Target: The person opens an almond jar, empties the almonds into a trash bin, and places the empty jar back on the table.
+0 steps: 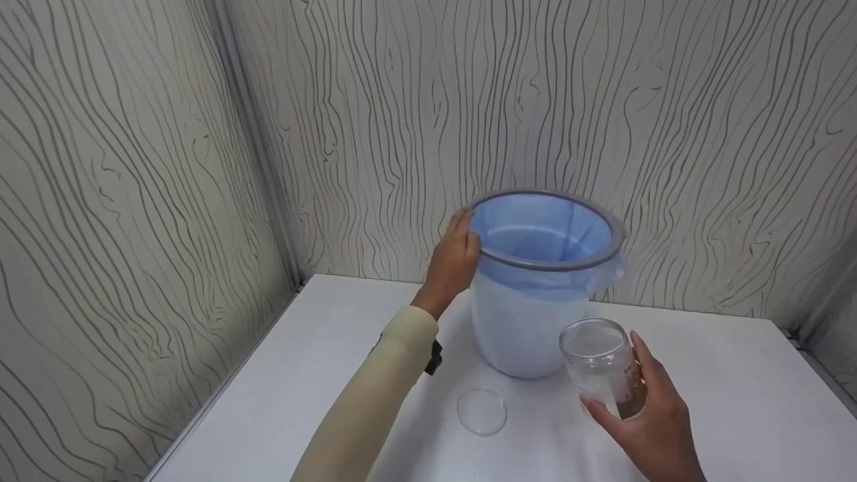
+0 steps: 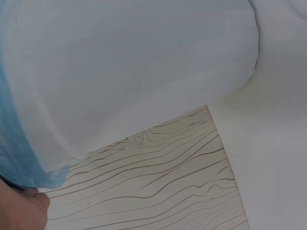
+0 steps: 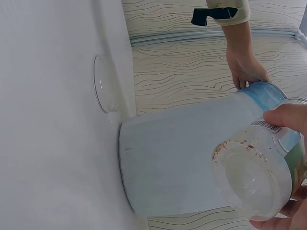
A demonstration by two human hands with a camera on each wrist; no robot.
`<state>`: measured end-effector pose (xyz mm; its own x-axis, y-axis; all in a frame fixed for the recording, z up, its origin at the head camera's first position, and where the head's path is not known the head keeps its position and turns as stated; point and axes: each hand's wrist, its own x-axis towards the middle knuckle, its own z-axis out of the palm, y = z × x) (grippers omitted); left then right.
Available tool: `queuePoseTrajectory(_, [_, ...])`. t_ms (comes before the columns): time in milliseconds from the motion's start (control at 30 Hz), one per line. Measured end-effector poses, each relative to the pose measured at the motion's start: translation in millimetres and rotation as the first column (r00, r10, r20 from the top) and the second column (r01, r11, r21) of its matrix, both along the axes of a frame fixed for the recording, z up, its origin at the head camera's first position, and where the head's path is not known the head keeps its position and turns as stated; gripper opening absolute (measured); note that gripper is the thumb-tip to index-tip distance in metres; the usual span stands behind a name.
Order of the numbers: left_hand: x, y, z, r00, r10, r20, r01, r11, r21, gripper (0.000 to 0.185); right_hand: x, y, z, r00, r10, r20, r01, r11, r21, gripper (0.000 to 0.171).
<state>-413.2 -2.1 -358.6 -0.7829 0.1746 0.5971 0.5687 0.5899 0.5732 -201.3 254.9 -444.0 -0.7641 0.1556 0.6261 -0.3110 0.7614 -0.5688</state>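
Observation:
A white trash bin (image 1: 522,328) stands upright on the table, lined with a blue bag (image 1: 535,221) and topped by a grey ring (image 1: 556,266). My left hand (image 1: 455,258) grips its rim on the left side. In my right hand (image 1: 663,412) is a clear jar (image 1: 592,375), held in front of the bin with fingers and thumb around its sides. The right wrist view shows brown crumbs (image 3: 249,147) around the base of the jar, and a printed label with a barcode (image 3: 266,126). A round clear lid (image 1: 482,412) lies flat on the table near the bin's base.
The white table (image 1: 268,375) reaches back to a wall (image 1: 402,100) with a wood-grain pattern. Another patterned wall (image 1: 134,201) runs along the left side. A dark band (image 1: 435,358) is on the left sleeve at the wrist.

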Motion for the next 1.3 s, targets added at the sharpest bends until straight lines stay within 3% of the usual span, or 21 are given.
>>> queuePoseTrajectory(633, [1.3,2,-0.3,1.0,-0.004,-0.007,0.004,1.0,0.025,0.052,6.9,-7,-16.7,0.994,-0.038,0.101,0.037,0.999,0.006,0.118])
queuePoseTrajectory(1300, [3.1,2,0.9,1.0,-0.008,0.0,0.008,1.0,0.021,0.053,15.4,-9,-27.7,0.994,-0.024,0.105,0.026,1.0,-0.011,0.115])
